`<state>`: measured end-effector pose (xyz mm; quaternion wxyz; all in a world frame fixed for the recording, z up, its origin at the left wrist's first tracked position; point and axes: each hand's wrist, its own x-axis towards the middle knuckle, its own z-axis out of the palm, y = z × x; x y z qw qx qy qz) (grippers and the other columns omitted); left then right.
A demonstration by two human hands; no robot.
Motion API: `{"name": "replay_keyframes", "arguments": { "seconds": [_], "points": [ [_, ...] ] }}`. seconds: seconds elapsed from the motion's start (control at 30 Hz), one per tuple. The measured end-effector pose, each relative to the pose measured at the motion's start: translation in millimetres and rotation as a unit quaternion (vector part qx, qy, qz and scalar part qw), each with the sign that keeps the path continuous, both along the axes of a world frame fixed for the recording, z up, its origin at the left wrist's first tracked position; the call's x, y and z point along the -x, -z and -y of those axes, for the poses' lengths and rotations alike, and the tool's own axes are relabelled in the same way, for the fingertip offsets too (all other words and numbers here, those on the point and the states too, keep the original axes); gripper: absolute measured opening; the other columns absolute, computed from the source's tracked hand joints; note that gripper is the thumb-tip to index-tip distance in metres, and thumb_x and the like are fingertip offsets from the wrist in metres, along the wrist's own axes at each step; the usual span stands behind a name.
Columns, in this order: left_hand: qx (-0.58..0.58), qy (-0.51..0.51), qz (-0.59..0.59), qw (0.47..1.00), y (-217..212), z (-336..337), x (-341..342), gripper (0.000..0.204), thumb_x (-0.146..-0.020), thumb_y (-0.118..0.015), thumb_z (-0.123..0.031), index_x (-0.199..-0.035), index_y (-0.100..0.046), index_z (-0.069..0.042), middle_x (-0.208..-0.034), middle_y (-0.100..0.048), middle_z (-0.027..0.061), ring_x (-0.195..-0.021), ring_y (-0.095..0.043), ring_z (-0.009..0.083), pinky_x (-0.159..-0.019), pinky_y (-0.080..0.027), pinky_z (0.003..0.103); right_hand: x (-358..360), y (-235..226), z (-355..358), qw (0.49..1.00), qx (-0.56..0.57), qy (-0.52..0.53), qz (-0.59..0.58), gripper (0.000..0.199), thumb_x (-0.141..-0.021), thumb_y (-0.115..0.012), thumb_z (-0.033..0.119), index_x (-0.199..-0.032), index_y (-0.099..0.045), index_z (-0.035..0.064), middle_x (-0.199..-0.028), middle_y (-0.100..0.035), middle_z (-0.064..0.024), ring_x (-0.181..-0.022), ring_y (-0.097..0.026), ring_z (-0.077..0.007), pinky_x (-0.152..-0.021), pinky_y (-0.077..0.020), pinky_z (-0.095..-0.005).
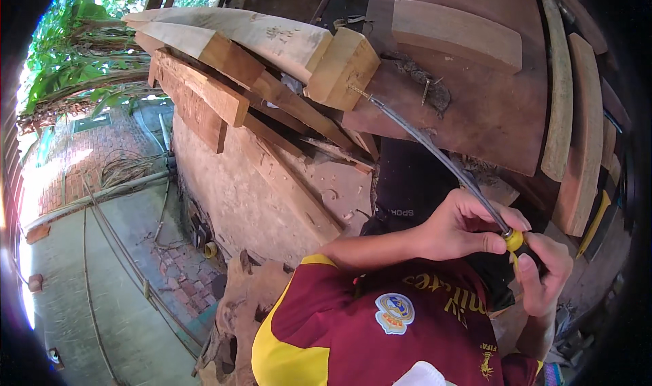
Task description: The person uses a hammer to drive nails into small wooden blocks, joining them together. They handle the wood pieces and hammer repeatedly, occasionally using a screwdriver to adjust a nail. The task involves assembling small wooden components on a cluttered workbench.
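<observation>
A long screwdriver (424, 140) with a metal shaft and a yellow-and-black handle slants across the view. My left hand (451, 231) is closed around the lower part of its shaft, close to the handle. My right hand (545, 270) grips the handle with thumb and fingers. At the far end, the tip meets a brass-coloured screw (358, 92), which sticks partly out of the end face of a pale wooden block (344, 68). That block sits against the end of a long, curved piece of wood (265, 38).
More cut beams (204, 87) are stacked left of the block. A brown board (468, 114) lies to the right, bearing a curved wooden piece (456, 38) and a dark scrap. Curved slats (578, 134) and a yellow-handled saw (593, 224) are at the right.
</observation>
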<state>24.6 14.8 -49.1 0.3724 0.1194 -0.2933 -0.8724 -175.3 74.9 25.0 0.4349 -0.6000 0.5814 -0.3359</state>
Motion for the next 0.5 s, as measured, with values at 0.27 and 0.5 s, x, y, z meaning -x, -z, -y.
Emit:
{"name": "replay_keyframes", "arguments": {
  "seconds": [0.27, 0.5],
  "points": [
    [0.025, -0.049, 0.009, 0.998, 9.2, -2.0, -0.1, 0.008, -0.093, -0.063, 0.001, -0.097, -0.069, 0.005, -0.102, -0.071, 0.0120, -0.108, -0.064, 0.0260, -0.095, -0.050, 0.038, -6.9, 4.7, -4.2, 0.968, -0.201, 0.082, 0.122, 0.034, -0.089, -0.069, 0.019, -0.106, -0.063, -0.0100, -0.083, -0.067, -0.0133, -0.058, -0.059, -0.0140, -0.051, -0.0456, -0.0266],
    [0.006, -0.057, -0.024, 0.998, 3.5, -6.1, 2.9, 0.014, -0.091, -0.069, -0.008, -0.097, -0.070, 0.004, -0.103, -0.071, 0.0159, -0.105, -0.066, 0.0277, -0.094, -0.050, 0.040, -25.3, 16.4, -22.3, 0.888, 0.291, -0.041, -0.355, 0.042, -0.093, -0.068, 0.015, -0.118, -0.054, -0.0148, -0.099, -0.064, -0.0243, -0.078, -0.065, -0.0384, -0.066, -0.0555, -0.0422]
  ]
}}
